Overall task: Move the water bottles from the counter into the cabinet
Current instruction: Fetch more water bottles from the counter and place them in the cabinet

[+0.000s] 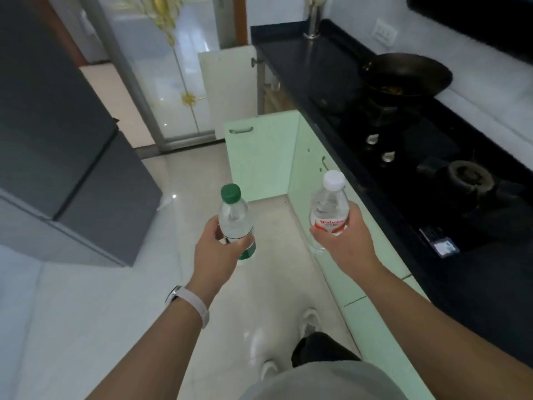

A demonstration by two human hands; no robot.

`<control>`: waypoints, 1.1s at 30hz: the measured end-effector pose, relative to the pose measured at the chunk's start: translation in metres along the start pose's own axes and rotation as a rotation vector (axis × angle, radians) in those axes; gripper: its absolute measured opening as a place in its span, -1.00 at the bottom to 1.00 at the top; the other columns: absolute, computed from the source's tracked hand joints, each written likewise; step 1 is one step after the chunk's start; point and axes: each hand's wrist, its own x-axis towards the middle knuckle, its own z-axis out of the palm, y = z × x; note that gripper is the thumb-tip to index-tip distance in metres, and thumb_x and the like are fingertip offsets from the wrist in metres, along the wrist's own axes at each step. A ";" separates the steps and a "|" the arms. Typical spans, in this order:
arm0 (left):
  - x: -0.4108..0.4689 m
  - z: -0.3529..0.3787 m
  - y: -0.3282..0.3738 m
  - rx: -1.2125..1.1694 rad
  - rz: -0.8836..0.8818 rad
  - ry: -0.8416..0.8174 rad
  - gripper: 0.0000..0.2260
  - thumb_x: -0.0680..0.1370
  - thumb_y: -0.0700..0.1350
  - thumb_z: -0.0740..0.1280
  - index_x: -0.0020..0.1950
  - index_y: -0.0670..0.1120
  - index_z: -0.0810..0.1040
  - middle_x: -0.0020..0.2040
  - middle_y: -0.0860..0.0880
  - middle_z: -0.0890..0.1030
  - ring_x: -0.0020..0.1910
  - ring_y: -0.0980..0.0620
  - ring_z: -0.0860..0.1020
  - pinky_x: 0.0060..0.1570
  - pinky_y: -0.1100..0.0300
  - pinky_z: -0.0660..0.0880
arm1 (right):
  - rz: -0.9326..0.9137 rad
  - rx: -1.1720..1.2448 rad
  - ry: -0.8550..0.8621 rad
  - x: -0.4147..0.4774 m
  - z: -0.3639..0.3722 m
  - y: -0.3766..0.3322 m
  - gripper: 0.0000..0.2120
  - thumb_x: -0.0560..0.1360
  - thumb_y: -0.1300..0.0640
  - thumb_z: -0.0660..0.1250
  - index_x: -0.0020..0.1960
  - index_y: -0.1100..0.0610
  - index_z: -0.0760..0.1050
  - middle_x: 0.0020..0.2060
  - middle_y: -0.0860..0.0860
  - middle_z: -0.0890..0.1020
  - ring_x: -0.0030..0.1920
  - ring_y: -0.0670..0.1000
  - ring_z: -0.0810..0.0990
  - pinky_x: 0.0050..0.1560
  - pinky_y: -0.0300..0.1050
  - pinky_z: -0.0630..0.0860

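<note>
My left hand [219, 249] grips a clear water bottle with a green cap and green label [235, 215], held upright over the floor. My right hand [343, 241] grips a second clear bottle with a white cap and red label [328, 206], also upright, just in front of the pale green lower cabinets [305, 157]. A green cabinet door [259, 157] stands swung open ahead of both bottles. Further back a white cabinet door [227, 82] is open too. The insides of the cabinets are hidden from here.
The black counter [317, 62] runs along the right with a gas hob [461, 180] and a dark wok [403, 73] on the far burner. A grey fridge [66, 145] stands at the left. Glossy tiled floor [202, 168] lies between them, with my feet below.
</note>
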 end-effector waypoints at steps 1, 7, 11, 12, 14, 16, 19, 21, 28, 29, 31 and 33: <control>0.004 -0.008 0.000 0.004 -0.001 0.025 -0.57 0.39 -0.08 0.59 0.09 0.26 0.48 0.07 0.19 0.62 0.09 0.18 0.57 -0.04 0.27 0.46 | -0.014 0.008 -0.030 0.007 0.008 -0.004 -0.47 0.35 0.12 0.57 0.12 -0.19 0.35 -0.07 -0.21 0.59 -0.14 -0.28 0.58 -0.26 -0.42 0.43; 0.046 -0.038 0.004 0.047 -0.008 0.133 -0.58 0.39 -0.09 0.60 0.13 0.22 0.54 0.05 0.19 0.65 0.08 0.18 0.60 -0.02 0.23 0.48 | -0.053 0.012 -0.205 0.067 0.049 -0.015 -0.44 0.34 0.08 0.59 0.12 -0.25 0.33 -0.02 -0.25 0.58 -0.10 -0.35 0.55 -0.16 -0.38 0.42; 0.087 -0.042 0.019 0.088 -0.018 0.187 -0.57 0.39 -0.11 0.59 0.18 0.15 0.54 0.07 0.18 0.65 0.09 0.20 0.60 -0.04 0.27 0.47 | -0.077 -0.003 -0.278 0.122 0.066 -0.021 -0.45 0.32 0.09 0.60 0.10 -0.26 0.34 -0.02 -0.25 0.57 -0.09 -0.37 0.54 -0.13 -0.37 0.42; 0.097 -0.041 0.024 0.097 -0.020 0.192 -0.57 0.40 -0.12 0.59 0.19 0.13 0.55 0.07 0.18 0.65 0.08 0.23 0.59 -0.05 0.29 0.46 | -0.083 -0.007 -0.291 0.135 0.068 -0.023 -0.46 0.32 0.09 0.59 0.07 -0.27 0.34 -0.02 -0.25 0.58 -0.08 -0.37 0.54 -0.13 -0.37 0.42; 0.122 -0.037 0.034 0.110 -0.027 0.204 -0.57 0.40 -0.13 0.59 0.18 0.13 0.55 0.05 0.18 0.65 0.04 0.31 0.58 -0.08 0.36 0.45 | -0.106 -0.018 -0.317 0.167 0.073 -0.031 -0.47 0.32 0.09 0.59 0.05 -0.29 0.35 -0.02 -0.24 0.58 -0.07 -0.37 0.54 -0.12 -0.36 0.42; 0.150 -0.032 0.046 0.116 -0.033 0.209 -0.56 0.40 -0.13 0.59 0.20 0.10 0.55 0.05 0.19 0.65 0.01 0.37 0.57 -0.15 0.49 0.44 | -0.123 -0.023 -0.347 0.203 0.079 -0.040 -0.48 0.32 0.10 0.59 0.06 -0.26 0.36 -0.03 -0.23 0.58 -0.08 -0.36 0.54 -0.13 -0.36 0.42; 0.186 -0.025 0.064 0.121 -0.027 0.241 -0.55 0.39 -0.14 0.60 0.18 0.13 0.53 0.06 0.22 0.64 0.01 0.37 0.57 -0.19 0.55 0.43 | -0.145 -0.025 -0.373 0.248 0.093 -0.056 -0.43 0.32 0.09 0.58 0.16 -0.21 0.34 -0.02 -0.23 0.58 -0.09 -0.32 0.55 -0.14 -0.35 0.42; 0.207 -0.025 0.071 0.115 -0.029 0.254 -0.54 0.39 -0.11 0.60 0.21 0.14 0.52 0.08 0.22 0.64 0.06 0.30 0.58 -0.13 0.49 0.42 | -0.164 -0.022 -0.393 0.274 0.105 -0.066 -0.42 0.33 0.07 0.58 0.20 -0.17 0.34 -0.01 -0.22 0.58 -0.07 -0.27 0.56 -0.10 -0.30 0.46; 0.260 -0.059 0.079 0.059 -0.048 0.298 -0.56 0.41 -0.13 0.59 0.18 0.16 0.52 0.08 0.20 0.65 0.10 0.25 0.59 -0.08 0.42 0.43 | -0.188 -0.030 -0.425 0.324 0.164 -0.102 -0.44 0.33 0.08 0.58 0.18 -0.14 0.35 -0.04 -0.24 0.56 -0.08 -0.25 0.56 -0.05 -0.22 0.46; 0.268 -0.069 0.076 0.050 -0.054 0.310 -0.57 0.41 -0.13 0.59 0.17 0.17 0.53 0.08 0.19 0.65 0.10 0.24 0.60 -0.06 0.37 0.45 | -0.189 -0.035 -0.432 0.329 0.175 -0.106 -0.43 0.33 0.08 0.58 0.18 -0.14 0.34 -0.04 -0.24 0.56 -0.07 -0.25 0.56 -0.05 -0.23 0.46; 0.286 -0.089 0.067 0.034 -0.073 0.343 -0.58 0.40 -0.11 0.60 0.17 0.16 0.54 0.08 0.18 0.66 0.09 0.20 0.61 0.00 0.26 0.48 | -0.189 -0.061 -0.434 0.338 0.198 -0.113 -0.43 0.32 0.07 0.59 0.18 -0.14 0.34 -0.02 -0.22 0.57 -0.05 -0.21 0.56 -0.03 -0.20 0.47; 0.308 -0.114 0.057 0.018 -0.087 0.355 -0.58 0.39 -0.09 0.60 0.17 0.16 0.56 0.08 0.18 0.67 0.09 0.19 0.62 0.05 0.18 0.50 | -0.184 -0.088 -0.423 0.347 0.226 -0.121 -0.43 0.31 0.06 0.60 0.16 -0.14 0.34 -0.03 -0.21 0.57 -0.05 -0.19 0.57 -0.04 -0.21 0.46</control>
